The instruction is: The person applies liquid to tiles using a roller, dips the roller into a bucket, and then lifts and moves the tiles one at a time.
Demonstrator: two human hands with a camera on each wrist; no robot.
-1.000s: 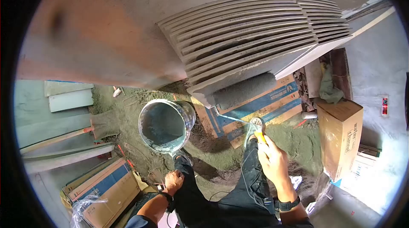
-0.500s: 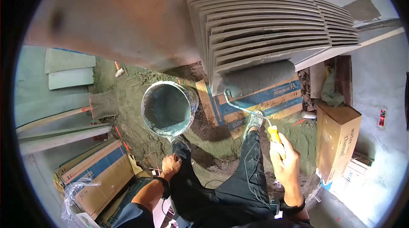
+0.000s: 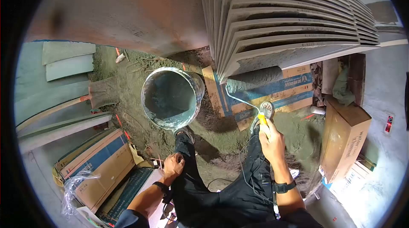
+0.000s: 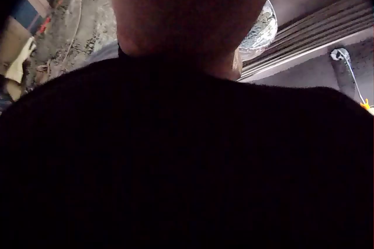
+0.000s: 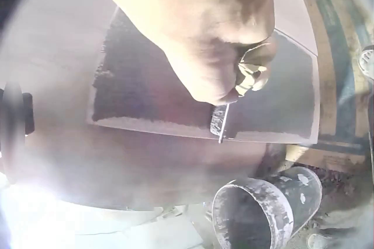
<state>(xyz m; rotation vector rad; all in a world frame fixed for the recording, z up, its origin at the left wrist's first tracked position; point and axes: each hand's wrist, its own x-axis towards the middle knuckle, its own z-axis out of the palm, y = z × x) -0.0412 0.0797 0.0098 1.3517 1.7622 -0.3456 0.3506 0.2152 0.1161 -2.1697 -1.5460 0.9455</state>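
Observation:
My right hand [image 3: 272, 142] grips the yellow handle [image 3: 263, 119] of a paint roller. Its bent metal rod runs up-left to the dark grey roller sleeve [image 3: 255, 79], at the lower edge of the front panel in a leaning stack [image 3: 294, 23]. The right wrist view shows that hand [image 5: 204, 33] curled round the handle, over a panel face [image 5: 152, 79] with a dark coating and a paler border. Fingers loosely curled, my left hand [image 3: 174, 164] rests on my left leg and holds nothing. The left wrist view is mostly dark, with the roller rod [image 4: 352, 74] at right.
A bucket [image 3: 170, 98] with grey-green material inside stands left of my feet. Flattened cardboard [image 3: 281, 93] lies under the panels. A tall carton [image 3: 345, 138] stands at right, a cardboard pack [image 3: 102, 168] at lower left. A shovel [image 3: 102, 93] lies at left.
The head view has shifted, so the panel stack appears higher and further right. My right hand moved right, then back left with the roller. My left hand has stayed on the leg.

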